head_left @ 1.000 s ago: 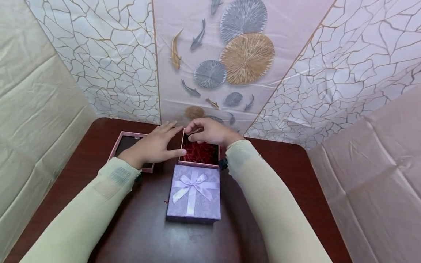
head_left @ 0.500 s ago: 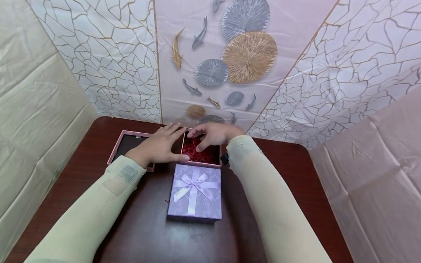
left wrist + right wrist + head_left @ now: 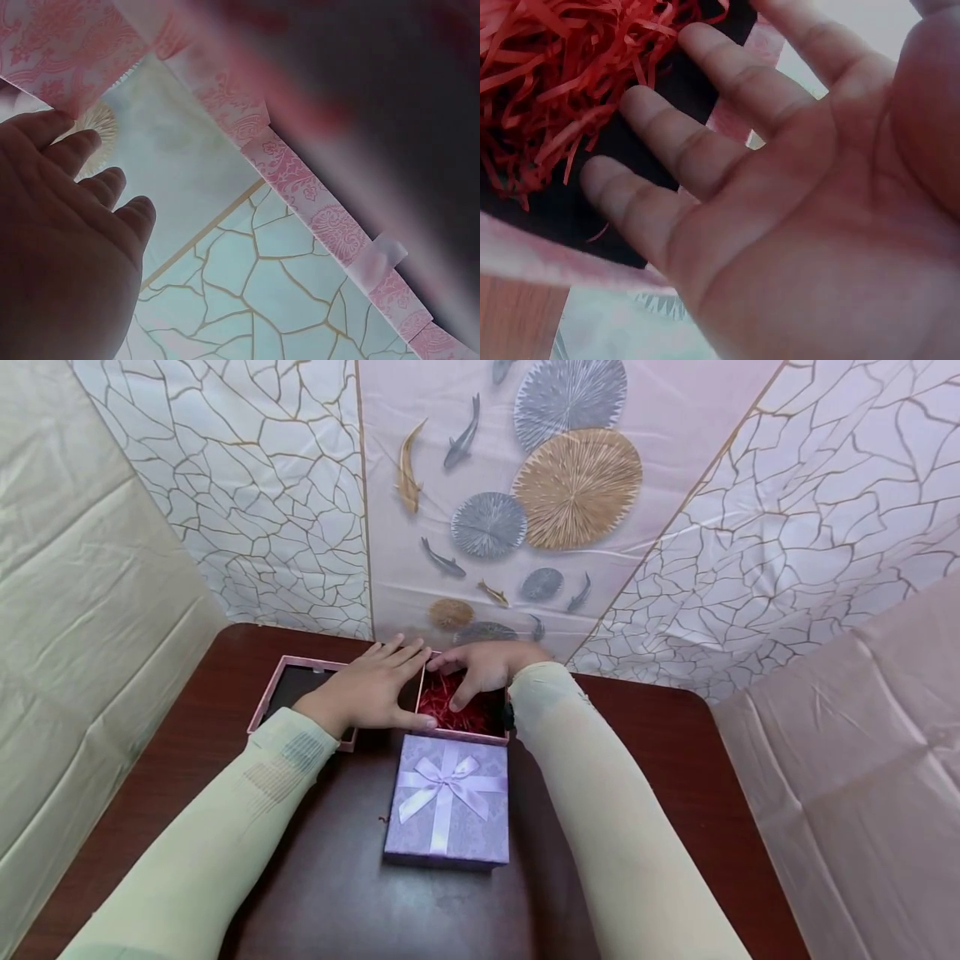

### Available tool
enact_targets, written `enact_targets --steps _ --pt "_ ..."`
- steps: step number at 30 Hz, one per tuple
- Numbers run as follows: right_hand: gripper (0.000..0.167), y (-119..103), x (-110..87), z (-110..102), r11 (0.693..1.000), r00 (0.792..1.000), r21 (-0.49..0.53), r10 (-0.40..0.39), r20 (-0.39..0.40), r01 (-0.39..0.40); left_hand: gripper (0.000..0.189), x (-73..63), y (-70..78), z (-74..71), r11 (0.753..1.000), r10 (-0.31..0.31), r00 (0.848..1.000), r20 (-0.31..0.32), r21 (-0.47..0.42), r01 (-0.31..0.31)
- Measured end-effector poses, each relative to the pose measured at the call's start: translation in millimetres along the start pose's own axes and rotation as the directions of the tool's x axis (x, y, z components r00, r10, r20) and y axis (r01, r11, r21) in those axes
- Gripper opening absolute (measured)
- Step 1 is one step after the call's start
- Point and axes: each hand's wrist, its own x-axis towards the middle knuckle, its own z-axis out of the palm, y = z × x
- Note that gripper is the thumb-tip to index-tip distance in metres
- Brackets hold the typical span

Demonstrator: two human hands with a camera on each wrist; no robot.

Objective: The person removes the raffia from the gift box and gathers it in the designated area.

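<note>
The left hand [image 3: 367, 689] is at the left wall of the pink-patterned box [image 3: 461, 736], fingers straight and thumb spread, gripping nothing. The right hand [image 3: 491, 667] is over the same box, fingers loosely extended towards red paper shreds [image 3: 570, 67], nothing seen held. The box stands just beyond a bow-topped lavender gift box [image 3: 472, 839], right of a pink-edged, dark-lined tray [image 3: 264, 700].
</note>
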Motion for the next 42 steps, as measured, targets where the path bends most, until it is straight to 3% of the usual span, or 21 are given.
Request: enact_targets --steps 8,15,23,31,42 --pt "0.1 -10 17.6 8 0.981 0.992 -0.161 0.119 0.04 -0.111 0.134 -1.3 3.4 -1.6 1.0 -0.027 1.0 0.009 -0.016 0.027" --pt "0.099 -15 27.5 18 0.94 0.962 -0.235 0.268 0.051 -0.249 0.135 -1.2 4.4 -0.6 0.999 -0.049 0.999 0.01 -0.018 0.049" --pt "0.083 -11 33.7 23 0.941 0.96 -0.247 0.261 0.098 -0.23 0.134 -1.3 6.8 -3.7 0.997 -0.073 0.997 0.016 -0.035 0.073" --pt "0.095 -4 37.5 24 0.955 0.954 -0.2 0.253 0.163 -0.219 0.134 0.6 4.4 -2.7 0.995 -0.094 0.996 0.013 -0.028 0.094" --pt "0.087 -3 39.0 30 0.967 0.945 -0.134 0.244 0.219 -0.219 0.132 0.2 5.9 -2.6 0.991 -0.122 0.992 0.026 -0.047 0.123"
